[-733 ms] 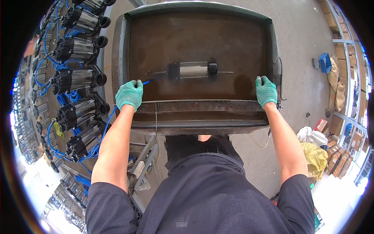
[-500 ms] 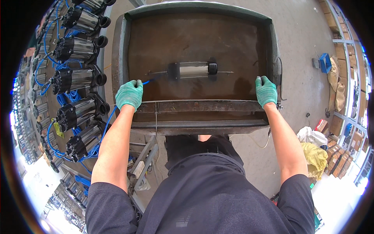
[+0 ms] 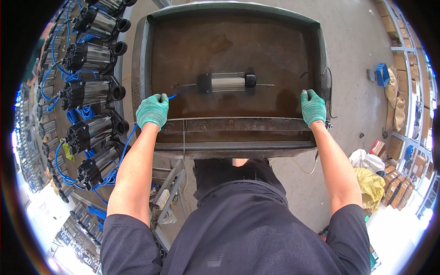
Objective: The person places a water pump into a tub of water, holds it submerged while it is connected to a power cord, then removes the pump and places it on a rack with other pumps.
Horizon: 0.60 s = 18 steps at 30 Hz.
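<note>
A steel-bodied pump with black ends (image 3: 228, 82) lies on its side in the brownish liquid of a metal tank (image 3: 143, 59), with a thin rod showing at each end. At the tank's near left corner, my left hand (image 3: 152, 112), in a green glove, is closed; what its fingers grip is hidden. A blue cable (image 3: 172, 96) emerges beside it and runs toward the pump. My right hand (image 3: 313, 108), gloved alike, is closed at the near right corner, its grip also hidden. Between both hands stretches a rusty metal crossbar (image 3: 229, 124).
Several similar pumps (image 3: 91, 94) with coiled blue cables stand in a row at the left. A bent metal rod (image 3: 331, 91) hangs by the tank's right side. Farther right are a blue bin (image 3: 382, 74), a yellow sack (image 3: 370, 185) and shelves with cartons (image 3: 399, 64).
Both hands and the pump keep their places. Only the liquid's surface looks slightly different, with a darker patch above the pump.
</note>
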Each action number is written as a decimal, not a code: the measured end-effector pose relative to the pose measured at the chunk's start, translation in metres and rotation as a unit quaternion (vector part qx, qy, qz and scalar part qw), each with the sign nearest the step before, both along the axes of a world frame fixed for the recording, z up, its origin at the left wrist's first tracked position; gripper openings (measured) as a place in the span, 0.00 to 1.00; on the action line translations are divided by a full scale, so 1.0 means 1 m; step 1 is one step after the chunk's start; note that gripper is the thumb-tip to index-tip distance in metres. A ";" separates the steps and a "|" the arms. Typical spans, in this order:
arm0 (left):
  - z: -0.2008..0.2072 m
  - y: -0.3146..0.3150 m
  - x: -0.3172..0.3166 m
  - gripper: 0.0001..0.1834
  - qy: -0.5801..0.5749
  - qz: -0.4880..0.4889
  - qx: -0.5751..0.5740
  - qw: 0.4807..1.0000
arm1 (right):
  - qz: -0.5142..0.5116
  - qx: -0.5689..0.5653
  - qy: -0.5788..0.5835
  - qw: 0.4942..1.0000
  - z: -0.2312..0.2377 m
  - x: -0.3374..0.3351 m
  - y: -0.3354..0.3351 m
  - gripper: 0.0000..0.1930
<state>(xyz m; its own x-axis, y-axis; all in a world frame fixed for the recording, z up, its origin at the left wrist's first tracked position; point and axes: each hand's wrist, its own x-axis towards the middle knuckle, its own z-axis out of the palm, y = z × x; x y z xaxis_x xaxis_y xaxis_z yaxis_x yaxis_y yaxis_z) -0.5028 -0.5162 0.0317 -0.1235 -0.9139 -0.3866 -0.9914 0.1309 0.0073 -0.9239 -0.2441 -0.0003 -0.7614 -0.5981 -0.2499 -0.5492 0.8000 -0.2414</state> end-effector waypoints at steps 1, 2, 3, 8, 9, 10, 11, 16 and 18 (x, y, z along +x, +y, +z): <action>0.001 0.000 0.000 0.23 -0.002 -0.001 0.000 1.000 | 0.001 0.001 0.000 1.000 0.000 0.000 -0.001 0.20; 0.001 0.000 0.000 0.23 -0.003 -0.002 -0.001 1.000 | 0.002 0.003 0.000 1.000 0.001 0.000 -0.001 0.20; 0.001 0.000 -0.001 0.23 -0.003 -0.002 0.000 1.000 | 0.002 0.003 0.001 1.000 0.000 0.000 0.000 0.20; 0.005 0.001 -0.001 0.23 0.008 0.008 0.006 1.000 | -0.004 -0.014 -0.009 1.000 -0.004 -0.001 0.001 0.20; 0.005 0.001 -0.001 0.23 0.009 0.011 0.006 1.000 | -0.001 -0.014 -0.008 1.000 -0.004 0.000 0.000 0.20; 0.005 0.001 -0.001 0.22 0.012 0.008 0.004 1.000 | 0.000 -0.018 -0.008 1.000 -0.004 -0.001 0.001 0.20; 0.005 0.001 0.000 0.21 0.016 0.006 0.002 1.000 | 0.002 -0.022 -0.009 1.000 -0.004 -0.001 0.001 0.19; 0.004 -0.002 0.003 0.19 0.025 0.012 0.011 1.000 | 0.006 -0.026 -0.013 1.000 -0.007 -0.001 0.002 0.19; 0.004 -0.003 0.005 0.19 0.030 0.018 0.018 0.999 | 0.010 -0.036 0.001 0.999 -0.008 -0.002 0.002 0.19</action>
<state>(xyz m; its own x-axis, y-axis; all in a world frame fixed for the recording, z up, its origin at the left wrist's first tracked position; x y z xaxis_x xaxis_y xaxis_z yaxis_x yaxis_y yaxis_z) -0.4982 -0.5189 0.0358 -0.1147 -0.9037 -0.4126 -0.9931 0.0938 0.0706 -0.9257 -0.2416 -0.0080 -0.7493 -0.6297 -0.2050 -0.5656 0.7695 -0.2967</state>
